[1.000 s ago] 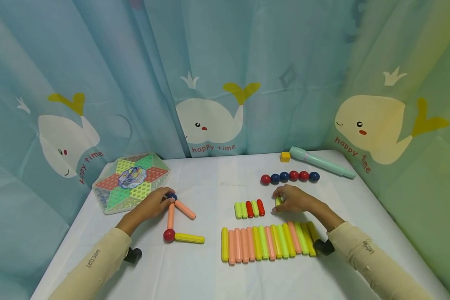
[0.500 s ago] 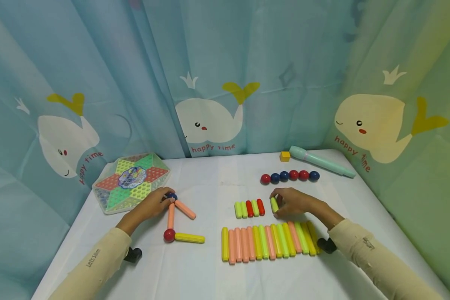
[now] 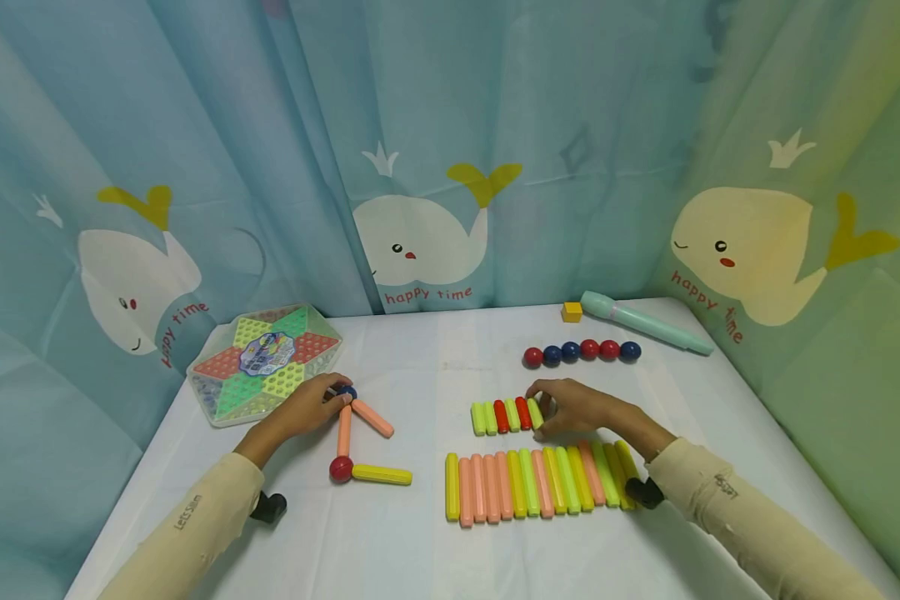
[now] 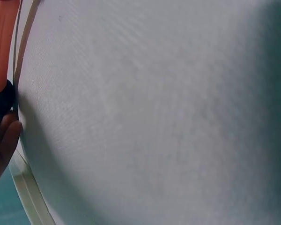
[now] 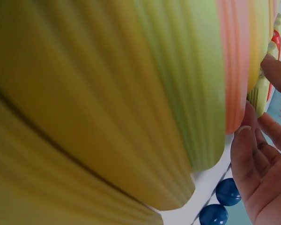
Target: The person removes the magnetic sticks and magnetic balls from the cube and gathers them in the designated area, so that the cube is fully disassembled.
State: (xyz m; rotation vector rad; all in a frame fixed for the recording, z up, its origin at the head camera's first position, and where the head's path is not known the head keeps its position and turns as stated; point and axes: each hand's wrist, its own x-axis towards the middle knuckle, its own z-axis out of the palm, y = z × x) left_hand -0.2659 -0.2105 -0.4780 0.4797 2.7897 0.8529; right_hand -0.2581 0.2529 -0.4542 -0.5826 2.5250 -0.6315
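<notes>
In the head view my left hand [image 3: 313, 408] holds a dark blue ball [image 3: 349, 392] by its fingertips. Two salmon sticks [image 3: 372, 418] meet that ball, and one runs to a red ball [image 3: 341, 469] with a yellow stick [image 3: 382, 474] pointing right. The left wrist view catches the blue ball [image 4: 2, 99] and fingers at its left edge. My right hand [image 3: 579, 408] pinches a short lime-green stick [image 3: 536, 414] between thumb and fingers, at the right end of a row of short green and red sticks [image 3: 502, 416]. The right wrist view shows this stick [image 5: 259, 97] between the fingertips.
A long row of salmon, yellow and green sticks [image 3: 523, 483] lies in front of my right hand. Behind it are a line of red and blue balls [image 3: 589, 349], a yellow cube [image 3: 572, 312] and a mint-green tube [image 3: 648, 323]. A star-patterned game box [image 3: 266, 358] sits back left.
My right hand has slid left with the short green stick, bringing it against the end of the short row. My left hand stays on the blue ball.
</notes>
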